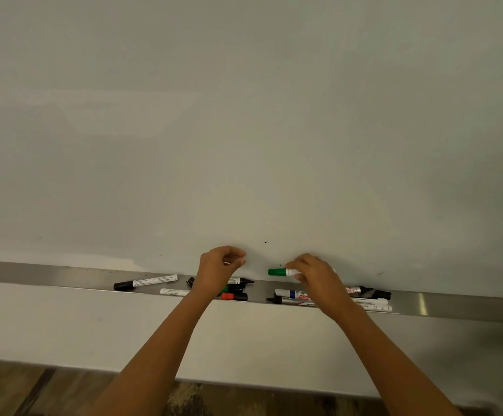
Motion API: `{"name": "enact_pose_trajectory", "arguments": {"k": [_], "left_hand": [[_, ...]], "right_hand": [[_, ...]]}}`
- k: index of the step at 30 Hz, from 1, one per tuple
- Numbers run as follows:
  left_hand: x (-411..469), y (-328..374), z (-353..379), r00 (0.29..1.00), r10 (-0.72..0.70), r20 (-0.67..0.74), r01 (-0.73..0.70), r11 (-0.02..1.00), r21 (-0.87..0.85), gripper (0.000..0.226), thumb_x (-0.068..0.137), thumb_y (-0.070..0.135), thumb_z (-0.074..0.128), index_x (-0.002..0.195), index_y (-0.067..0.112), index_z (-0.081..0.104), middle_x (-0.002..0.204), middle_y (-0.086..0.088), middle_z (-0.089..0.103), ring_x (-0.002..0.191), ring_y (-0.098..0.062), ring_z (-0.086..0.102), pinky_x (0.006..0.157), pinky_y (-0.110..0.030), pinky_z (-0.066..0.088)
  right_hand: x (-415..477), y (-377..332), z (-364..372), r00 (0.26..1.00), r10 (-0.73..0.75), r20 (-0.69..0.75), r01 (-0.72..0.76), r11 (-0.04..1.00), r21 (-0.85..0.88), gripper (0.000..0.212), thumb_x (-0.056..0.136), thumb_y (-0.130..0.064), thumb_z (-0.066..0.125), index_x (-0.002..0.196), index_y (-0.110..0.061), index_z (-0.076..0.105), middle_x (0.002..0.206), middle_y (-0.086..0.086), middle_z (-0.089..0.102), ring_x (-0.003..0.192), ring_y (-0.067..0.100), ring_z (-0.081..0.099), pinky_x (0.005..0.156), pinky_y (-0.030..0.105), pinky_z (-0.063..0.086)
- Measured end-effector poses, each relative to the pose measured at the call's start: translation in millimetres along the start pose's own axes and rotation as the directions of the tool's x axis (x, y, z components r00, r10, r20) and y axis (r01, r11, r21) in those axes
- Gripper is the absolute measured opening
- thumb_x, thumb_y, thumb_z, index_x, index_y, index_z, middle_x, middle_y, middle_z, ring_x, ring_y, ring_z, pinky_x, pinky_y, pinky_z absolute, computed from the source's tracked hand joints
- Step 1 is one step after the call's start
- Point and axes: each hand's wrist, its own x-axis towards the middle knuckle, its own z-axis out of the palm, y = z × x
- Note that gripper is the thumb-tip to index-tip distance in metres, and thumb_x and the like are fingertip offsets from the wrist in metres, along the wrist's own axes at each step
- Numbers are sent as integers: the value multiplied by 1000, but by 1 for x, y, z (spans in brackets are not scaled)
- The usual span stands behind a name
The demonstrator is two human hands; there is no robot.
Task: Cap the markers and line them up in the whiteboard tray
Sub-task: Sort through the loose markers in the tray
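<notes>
1. Toward the left end of the tray (34,276), a black-capped marker (145,282) is lying along the back edge, with a white marker body (174,292) just beside it near the front edge; whether that one is capped I cannot tell.
2. The left hand (218,270) is hovering above the tray's middle, fingers curled with the tips nearly pinched together. It is holding no marker; whether something small is sitting between the fingertips I cannot tell.
3. Beneath that hand, a red-capped marker (233,296) is resting at the front edge and a black-tipped marker (242,281) at the back, both lying loosely.
4. The right hand (313,274) is clamped around the barrel of the green marker (278,272), holding it level above the tray, with its green cap pointing left toward the other hand.
5. Right of the middle, a cluster of markers (292,296) is lying crossed and overlapping, some with bare black tips showing.
6. Judgement: the capping of the green marker looks just finished, and the lining-up is barely begun. The next move is calling for a check that the cap is seated, then laying it parallel to the tray's back edge.
</notes>
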Motion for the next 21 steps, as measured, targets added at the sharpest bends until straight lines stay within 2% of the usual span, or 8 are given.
{"name": "enact_pose_trajectory", "arguments": {"k": [6,11,14,18,21], "left_hand": [[-5,-24,-1,1000,-19,10,18,996,90,12,82,7,66,94,8,70,96,-10,71,79,-12,59,67,-5,41],[-8,-36,4,998,-35,48,28,990,137,11,82,4,64,91,7,70,96,-10,71,79,-11,59,71,-11,43],[-10,-43,7,997,-41,68,28,984,176,11,83,4,64,91,7,70,95,-11,71,79,-11,59,71,-13,44],[-9,-48,11,999,-26,42,16,971,238,11,85,6,62,93,7,69,97,-11,70,81,-13,58,74,-18,43],[-8,-50,12,999,27,42,-39,950,311,14,87,7,59,97,4,68,102,-13,67,93,-22,60,81,-26,46]], "right_hand": [[-12,15,24,998,-23,61,28,996,-87,34,78,1,65,107,-14,61,104,8,62,87,22,59,72,30,53],[-12,19,35,997,-75,32,79,985,-152,34,61,1,80,87,-12,62,84,8,67,72,22,61,59,27,48],[-13,20,37,992,-120,47,127,969,-211,38,52,-3,86,82,-13,64,80,5,68,69,20,63,59,28,54],[-16,22,39,990,-135,49,143,961,-239,39,55,-4,85,87,-15,67,88,4,69,77,20,65,64,30,57],[-13,16,37,987,-157,40,162,943,-292,39,53,-7,86,86,-19,69,87,0,70,78,18,65,65,29,55]]}}
